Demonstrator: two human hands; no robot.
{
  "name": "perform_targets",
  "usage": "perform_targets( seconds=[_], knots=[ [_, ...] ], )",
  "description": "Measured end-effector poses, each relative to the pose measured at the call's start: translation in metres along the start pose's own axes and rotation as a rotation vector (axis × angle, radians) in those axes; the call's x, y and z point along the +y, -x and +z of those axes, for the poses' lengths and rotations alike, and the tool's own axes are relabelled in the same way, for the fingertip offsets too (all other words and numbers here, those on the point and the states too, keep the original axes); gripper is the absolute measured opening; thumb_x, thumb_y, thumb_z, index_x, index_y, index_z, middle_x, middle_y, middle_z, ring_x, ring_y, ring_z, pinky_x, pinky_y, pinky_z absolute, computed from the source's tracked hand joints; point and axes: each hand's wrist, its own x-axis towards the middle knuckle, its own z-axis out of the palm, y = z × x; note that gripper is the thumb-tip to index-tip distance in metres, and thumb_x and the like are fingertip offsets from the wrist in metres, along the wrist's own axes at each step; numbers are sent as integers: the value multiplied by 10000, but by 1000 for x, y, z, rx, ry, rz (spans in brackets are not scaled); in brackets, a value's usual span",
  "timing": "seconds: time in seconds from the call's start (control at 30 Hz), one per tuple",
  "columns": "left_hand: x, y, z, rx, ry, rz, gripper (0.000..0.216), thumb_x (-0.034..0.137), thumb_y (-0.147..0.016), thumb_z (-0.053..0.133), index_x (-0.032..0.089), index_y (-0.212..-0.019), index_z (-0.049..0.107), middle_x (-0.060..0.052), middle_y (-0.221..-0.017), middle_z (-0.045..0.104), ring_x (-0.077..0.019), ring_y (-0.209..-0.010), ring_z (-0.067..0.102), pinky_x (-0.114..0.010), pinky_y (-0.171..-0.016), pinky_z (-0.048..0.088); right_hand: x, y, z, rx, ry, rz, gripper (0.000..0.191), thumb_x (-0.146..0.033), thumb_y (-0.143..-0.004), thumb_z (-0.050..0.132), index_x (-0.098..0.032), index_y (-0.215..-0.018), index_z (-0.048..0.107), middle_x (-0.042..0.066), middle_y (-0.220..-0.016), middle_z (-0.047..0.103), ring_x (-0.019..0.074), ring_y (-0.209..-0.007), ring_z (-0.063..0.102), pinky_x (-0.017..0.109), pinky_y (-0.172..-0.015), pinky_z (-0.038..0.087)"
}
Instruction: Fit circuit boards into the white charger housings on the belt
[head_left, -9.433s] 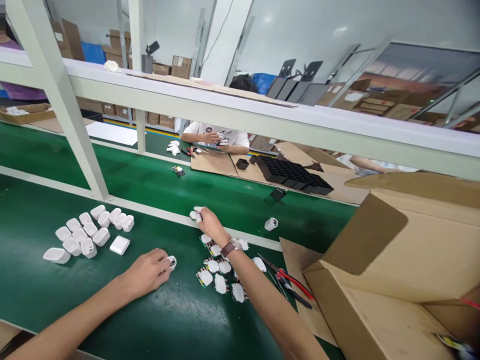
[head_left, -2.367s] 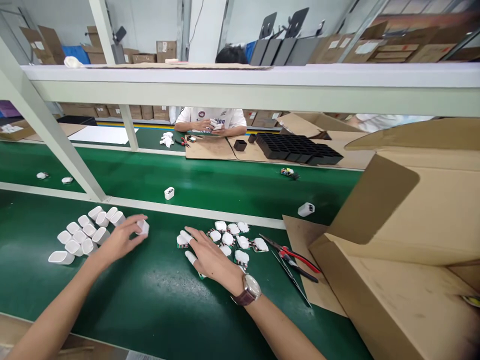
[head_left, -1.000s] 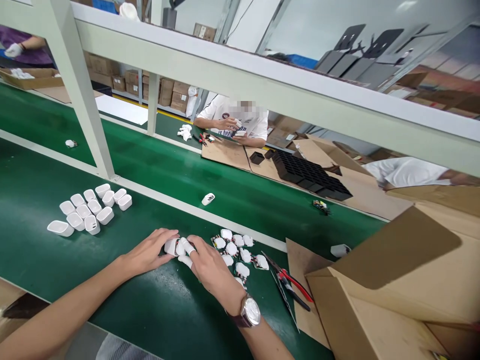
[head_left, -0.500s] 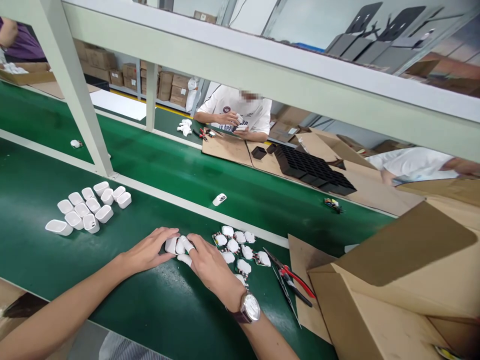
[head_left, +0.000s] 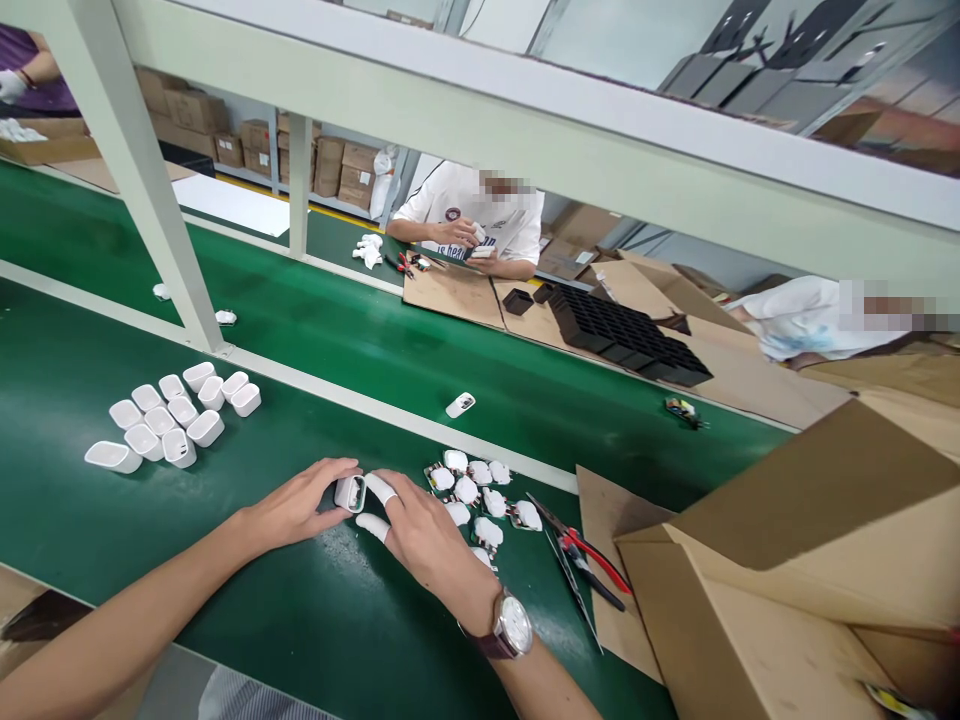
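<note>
A small white plastic housing (head_left: 350, 493) is gripped between the thumb and fingers of my left hand (head_left: 307, 508). Its open end faces right, and something sits inside that I cannot make out clearly. My right hand (head_left: 424, 535), wearing white finger cots and a wristwatch, is just right of that opening. Its thumb and forefinger are apart, with nothing visible between them. Beyond my right hand lie several circuit boards topped with white pads (head_left: 466, 489). Several empty white housings (head_left: 159, 420) stand grouped on the green bench to the left.
Red-handled pliers (head_left: 592, 560) and tweezers (head_left: 576, 590) lie by an open cardboard box (head_left: 720, 600) at right. Past a pale rail, a green conveyor (head_left: 360, 370) carries a white part (head_left: 460, 404) and a circuit board (head_left: 684, 411). A co-worker (head_left: 480, 220) sits opposite near black trays (head_left: 622, 340).
My right fingers have spread and drawn slightly away from the housing, uncovering its open end. Parts on the conveyor have shifted right. My left hand keeps its grip.
</note>
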Motion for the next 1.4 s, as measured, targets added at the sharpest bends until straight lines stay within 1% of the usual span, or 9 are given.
perform_targets(
  seconds=[0.1, 0.23, 0.53, 0.73, 0.87, 1.07, 1.2, 1.33, 1.4],
  knots=[
    [3, -1, -1, -30, 35, -41, 657, 265, -970, 682, 284, -1548, 369, -108, -1504, 585, -288, -1372, 601, -460, -1138, 537, -2, 0, 5, 29, -68, -25, 276, -77, -957, 605, -162, -1218, 635, 181, -1369, 615, 336, -1204, 641, 518, -972, 614],
    [7, -2, -2, -58, 60, -59, 627, 203, -950, 649, 275, -1509, 375, -97, -1469, 605, -267, -1324, 639, -415, -1074, 577, -4, -4, 15, 53, -126, -3, 239, -138, -993, 606, -163, -1229, 636, 175, -1329, 639, 324, -1182, 647, 522, -966, 617],
    [4, 3, 1, -5, 52, 53, 535, 177, -973, 636, 292, -1453, 431, -91, -1447, 605, -256, -1317, 630, -450, -1117, 548, -4, 6, 18, 56, -337, 117, 442, -127, -987, 608, -237, -1397, 485, 128, -1329, 620, 288, -1181, 649, 502, -996, 610],
    [6, 2, 2, -5, 48, 110, 410, 218, -1023, 594, 265, -1407, 458, -99, -1362, 655, -243, -1256, 665, -422, -1066, 577, -3, 15, 27, 70, -346, 115, 415, -113, -999, 581, -237, -1385, 492, 120, -1310, 625, 282, -1169, 645, 497, -996, 602],
    [4, -1, -2, 41, -35, 163, 359, 269, -1013, 655, 245, -1344, 518, -121, -1337, 669, -264, -1255, 660, -443, -1032, 592, 0, 17, 23, 153, -328, 120, 338, -159, -1031, 560, -239, -1355, 511, 117, -1275, 650, 275, -1147, 664, 488, -966, 615],
    [12, -3, -7, 43, -168, 268, 146, 214, -1063, 558, 254, -1104, 692, -88, -1231, 727, -237, -1116, 702, -410, -962, 606, 13, 36, 8, 283, -259, 163, 237, -206, -1052, 560, -229, -1288, 566, 127, -1242, 674, 265, -1116, 689, 459, -931, 631],
    [21, -6, -7, 55, -114, 124, 206, 267, -1047, 579, 217, -890, 704, -107, -1179, 743, -250, -1028, 712, -428, -908, 614, 27, 59, 0, 314, -209, 213, 234, -199, -1047, 556, -237, -1274, 601, 125, -1246, 679, 272, -1118, 694, 472, -935, 631],
    [19, -23, -16, 84, 496, -308, 270, 437, -945, 740, 188, -854, 685, -81, -940, 765, -232, -861, 750, -363, -736, 655, 28, 82, -7, 310, -160, 209, 262, -185, -1037, 571, -232, -1293, 606, 128, -1258, 690, 284, -1136, 687, 493, -931, 622],
    [15, -37, -22, 113, 738, -460, 354, 493, -899, 782, 174, -823, 650, -66, -848, 753, -222, -795, 754, -349, -686, 657, 22, 92, -9, 280, -125, 213, 221, -211, -1033, 594, -223, -1251, 625, 128, -1249, 701, 294, -1140, 677, 509, -937, 613]
  ],
)
